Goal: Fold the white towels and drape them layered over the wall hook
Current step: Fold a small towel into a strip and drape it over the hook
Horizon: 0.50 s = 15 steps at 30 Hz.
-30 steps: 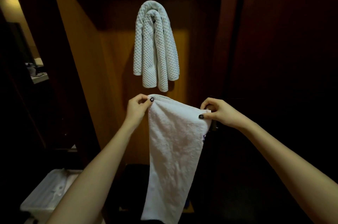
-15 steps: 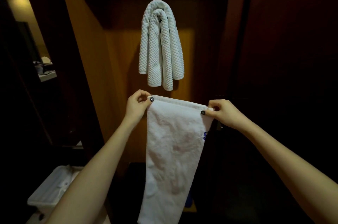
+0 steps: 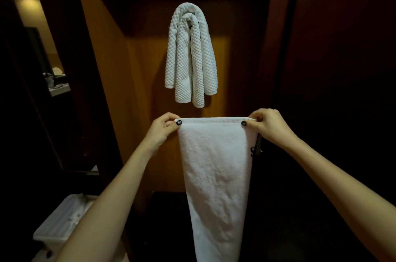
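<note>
Both hands (image 3: 216, 127) pinch towel (image 3: 216, 176) — taut; level.

Smooth white towel (image 3: 214, 165) hangs folded lengthwise below draped waffle towels (image 3: 191, 56)

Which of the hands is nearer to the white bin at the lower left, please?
Left. The left hand pinches the held towel above the white bin, on its side; the right hand grips the towel's far corner.

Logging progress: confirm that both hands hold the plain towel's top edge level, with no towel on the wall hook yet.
Wrong on the hook. The head view shows waffle-textured towels already draped there. The left hand and right hand do hold the plain towel level.
</note>
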Available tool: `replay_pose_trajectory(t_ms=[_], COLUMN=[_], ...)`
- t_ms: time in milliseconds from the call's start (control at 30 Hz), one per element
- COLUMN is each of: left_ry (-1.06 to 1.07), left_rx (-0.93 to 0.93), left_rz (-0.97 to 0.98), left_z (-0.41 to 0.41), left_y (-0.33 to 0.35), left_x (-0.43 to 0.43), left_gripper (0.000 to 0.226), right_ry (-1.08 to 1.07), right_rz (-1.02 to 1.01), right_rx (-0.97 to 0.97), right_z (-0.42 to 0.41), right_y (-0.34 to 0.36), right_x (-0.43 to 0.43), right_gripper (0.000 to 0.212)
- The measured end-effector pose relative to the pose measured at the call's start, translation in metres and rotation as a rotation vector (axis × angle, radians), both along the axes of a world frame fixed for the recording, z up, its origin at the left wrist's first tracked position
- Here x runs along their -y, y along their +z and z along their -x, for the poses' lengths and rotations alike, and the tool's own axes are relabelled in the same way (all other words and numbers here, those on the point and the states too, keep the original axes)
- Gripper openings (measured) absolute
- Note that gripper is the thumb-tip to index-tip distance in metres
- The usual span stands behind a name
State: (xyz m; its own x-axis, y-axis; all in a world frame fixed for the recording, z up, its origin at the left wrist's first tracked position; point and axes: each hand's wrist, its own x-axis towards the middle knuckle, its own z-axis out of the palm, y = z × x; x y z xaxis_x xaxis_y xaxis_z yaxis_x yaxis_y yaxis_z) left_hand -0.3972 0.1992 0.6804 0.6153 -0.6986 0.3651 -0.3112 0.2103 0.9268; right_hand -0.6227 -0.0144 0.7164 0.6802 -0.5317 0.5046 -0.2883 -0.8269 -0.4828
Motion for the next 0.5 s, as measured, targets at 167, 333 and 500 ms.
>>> replay_pose_trajectory(t_ms=[167,333,500], left_ry=[-0.209,-0.35,-0.318], left_rx=[-0.229,-0.417,-0.443], left_rz=[0.04,0.152,0.183], left_z=[0.023,0.037,0.03], left_y=[0.01,0.015,0.016], left_x=[0.019,0.036,0.031], left_gripper=[0.016,0.014,0.01], right_ry=[-0.202,-0.249,0.013], right_rz=[0.047,0.056,-0.291], right_rx=[-0.093,-0.141,0.033], right_z=[-0.011,-0.018,-0.009], right_y=[-0.001,-0.003,0.004], right_x=[0.002,-0.004,-0.004], right_gripper=[0.026,0.014,0.012])
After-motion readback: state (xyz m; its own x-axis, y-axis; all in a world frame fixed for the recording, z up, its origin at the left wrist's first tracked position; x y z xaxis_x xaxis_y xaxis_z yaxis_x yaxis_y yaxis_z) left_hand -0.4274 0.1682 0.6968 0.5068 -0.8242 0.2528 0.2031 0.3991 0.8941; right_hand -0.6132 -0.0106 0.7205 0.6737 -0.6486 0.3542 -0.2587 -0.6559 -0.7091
